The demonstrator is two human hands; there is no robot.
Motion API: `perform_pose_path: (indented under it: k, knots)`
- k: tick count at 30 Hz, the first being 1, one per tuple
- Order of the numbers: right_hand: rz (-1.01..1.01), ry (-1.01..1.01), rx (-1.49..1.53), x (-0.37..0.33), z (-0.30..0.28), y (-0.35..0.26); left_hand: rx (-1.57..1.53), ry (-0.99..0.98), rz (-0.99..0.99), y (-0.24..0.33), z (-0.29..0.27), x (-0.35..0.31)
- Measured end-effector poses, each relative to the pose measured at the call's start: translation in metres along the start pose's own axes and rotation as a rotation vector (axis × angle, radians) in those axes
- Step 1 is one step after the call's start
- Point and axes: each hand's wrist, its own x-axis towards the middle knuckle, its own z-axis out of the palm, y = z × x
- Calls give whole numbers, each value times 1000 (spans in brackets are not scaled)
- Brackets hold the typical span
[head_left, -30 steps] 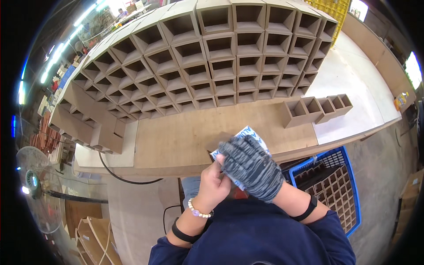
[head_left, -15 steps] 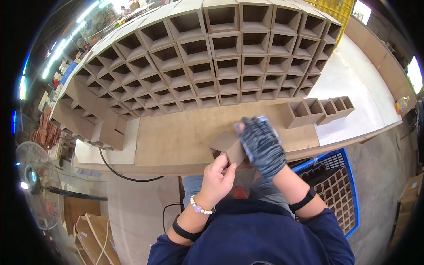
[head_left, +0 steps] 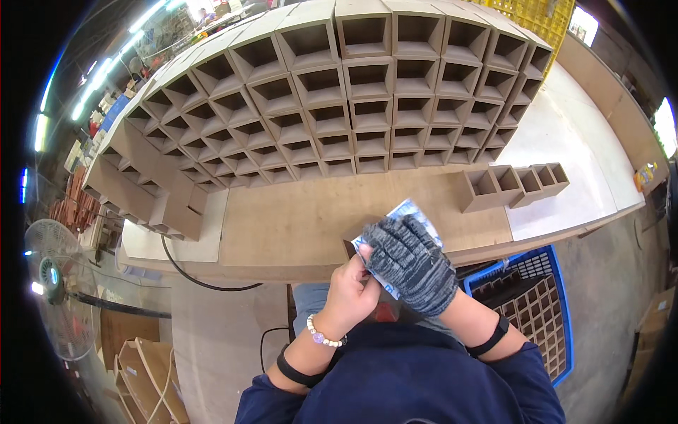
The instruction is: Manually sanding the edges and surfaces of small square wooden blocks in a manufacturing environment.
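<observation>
Over the front edge of the bench, my bare left hand (head_left: pixel 349 293) grips a small brown square open-ended box (head_left: pixel 355 230), mostly hidden behind both hands. My right hand (head_left: pixel 415 267), in a dark grey knitted glove, presses a white sheet with blue print (head_left: pixel 411 210) over the box. The sheet sticks out past the gloved fingers at the top and below the palm. Its underside cannot be seen.
A tall curved stack of similar boxes (head_left: pixel 371 116) lines the bench's back. A short row of boxes (head_left: pixel 508 185) stands on the right. Below the bench, a blue crate (head_left: pixel 563 311) holds more boxes. A fan (head_left: pixel 56 283) is at left, near a black cable (head_left: pixel 205 284).
My gloved right hand has moved slightly left and down, closer to my left hand, and covers more of the box. More of the printed sheet shows. My left hand has barely shifted.
</observation>
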Motion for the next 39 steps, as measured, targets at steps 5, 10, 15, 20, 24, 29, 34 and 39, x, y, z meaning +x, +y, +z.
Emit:
perform_pose_path:
  k: [5,10,15,20,24,29,34,39]
  knots:
    - [198,-82,-352,-11,23,44,206,-49,65,-1,-4,-3]
    - [20,-75,-58,-13,10,7,153,-9,64,2,-2,-5]
    - [312,-170,-345,-34,17,56,-242,12,-160,11,-3,-10]
    - [490,61,1,-32,-4,47,-610,177,-428,4,-21,-3]
    - [508,137,91,-30,-5,41,-181,100,-123,10,-6,-9]
    - [124,87,138,-3,-6,2,345,105,260,-9,1,-9]
    - [248,-121,-77,-7,16,25,491,48,227,-10,2,-15]
    - [178,-42,-67,-7,-6,7,637,12,358,-2,7,-14]
